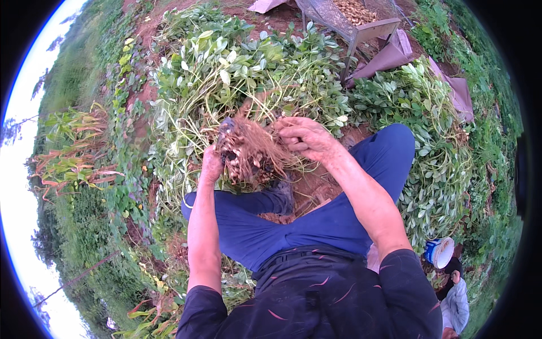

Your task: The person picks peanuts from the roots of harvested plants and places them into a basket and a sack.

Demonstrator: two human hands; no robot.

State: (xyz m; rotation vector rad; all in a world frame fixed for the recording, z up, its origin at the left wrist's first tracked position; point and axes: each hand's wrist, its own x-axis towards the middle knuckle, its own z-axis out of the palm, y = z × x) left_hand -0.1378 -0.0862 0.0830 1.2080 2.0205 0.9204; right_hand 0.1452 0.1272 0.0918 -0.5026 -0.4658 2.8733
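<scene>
A clump of uprooted peanut plants, its fibrous roots and pods [254, 150] turned up, is in front of me above my bent legs. My left hand [212, 164] grips the left side of this clump, its fingers partly hidden behind it. At the right edge of the roots is my right hand [305, 137], with curled fingers; whether they pinch a pod or a root is hidden. Dark soil-like matter clings among the pods. Just beyond the hands lies a heap of leafy peanut plants [250, 63], with pale stems towards me.
A metal-framed mesh rack [377, 29] stands ahead, with peanuts [355, 12] beyond its near end. Purplish sheeting [383, 63] lies by its leg. More peanut plants [427, 186] are heaped at right. A bucket [443, 253] and another person [455, 303] are at lower right.
</scene>
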